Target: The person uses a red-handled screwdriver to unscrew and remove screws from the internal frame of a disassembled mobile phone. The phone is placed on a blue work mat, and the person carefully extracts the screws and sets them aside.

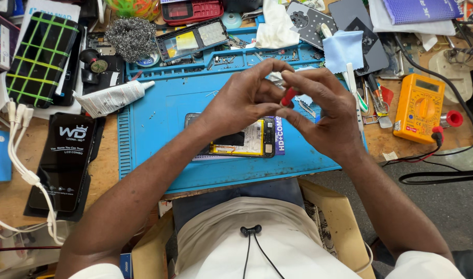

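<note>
My left hand (244, 101) and my right hand (324, 116) meet above a blue work mat (154, 124). Between their fingertips sits a small red object (287, 96), with a scrap of white material (276, 78) just above it. Both hands pinch at these small pieces; exactly which hand grips which part I cannot tell. Under the hands lies an opened phone (247, 138) with a yellow battery and a dark circuit board, partly hidden by my left wrist.
A white glue tube (112, 98) lies at the mat's left edge. An orange multimeter (419, 108) with red and black leads stands right. A steel wool ball (131, 37), a dismantled phone frame (195, 39), a black screen box (66, 157) and white cables (24, 165) surround the mat.
</note>
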{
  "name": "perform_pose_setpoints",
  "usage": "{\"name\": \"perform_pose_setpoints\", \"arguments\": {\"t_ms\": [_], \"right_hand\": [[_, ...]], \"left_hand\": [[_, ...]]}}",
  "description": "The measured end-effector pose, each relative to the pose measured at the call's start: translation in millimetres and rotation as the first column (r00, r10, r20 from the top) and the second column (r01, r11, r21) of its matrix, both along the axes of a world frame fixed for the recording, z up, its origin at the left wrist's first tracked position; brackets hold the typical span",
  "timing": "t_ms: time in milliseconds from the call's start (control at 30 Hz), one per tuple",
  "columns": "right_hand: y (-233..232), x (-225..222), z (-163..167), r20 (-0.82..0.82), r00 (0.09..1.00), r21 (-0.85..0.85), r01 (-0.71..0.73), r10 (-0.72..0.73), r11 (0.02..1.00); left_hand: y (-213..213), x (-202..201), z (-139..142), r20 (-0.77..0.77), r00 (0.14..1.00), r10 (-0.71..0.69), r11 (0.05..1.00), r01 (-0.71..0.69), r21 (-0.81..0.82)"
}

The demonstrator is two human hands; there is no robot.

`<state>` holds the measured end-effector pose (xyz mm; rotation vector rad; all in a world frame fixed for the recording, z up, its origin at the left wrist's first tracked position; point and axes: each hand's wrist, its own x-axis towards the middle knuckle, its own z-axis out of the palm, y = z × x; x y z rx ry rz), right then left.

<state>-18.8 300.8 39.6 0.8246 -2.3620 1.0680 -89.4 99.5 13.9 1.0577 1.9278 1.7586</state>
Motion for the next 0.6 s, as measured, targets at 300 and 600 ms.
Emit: {"name": "perform_pose_setpoints", "arguments": {"t_ms": [300,600], "right_hand": [[-0.1,2.9,-11.3,0.190,0.978,-0.198,-0.049,0.087,0.979],[6.1,-2.6,-16.0,0.128,0.990,-0.184,0.089,-0.066,0.979]], "left_hand": [[-18.3,-11.3,0.5,-0.324,0.944,0.059,0.987,-0.103,-0.120],[-34.1,10.1,11.0,-0.482,0.875,-0.044,0.897,-0.178,-0.406]]}}
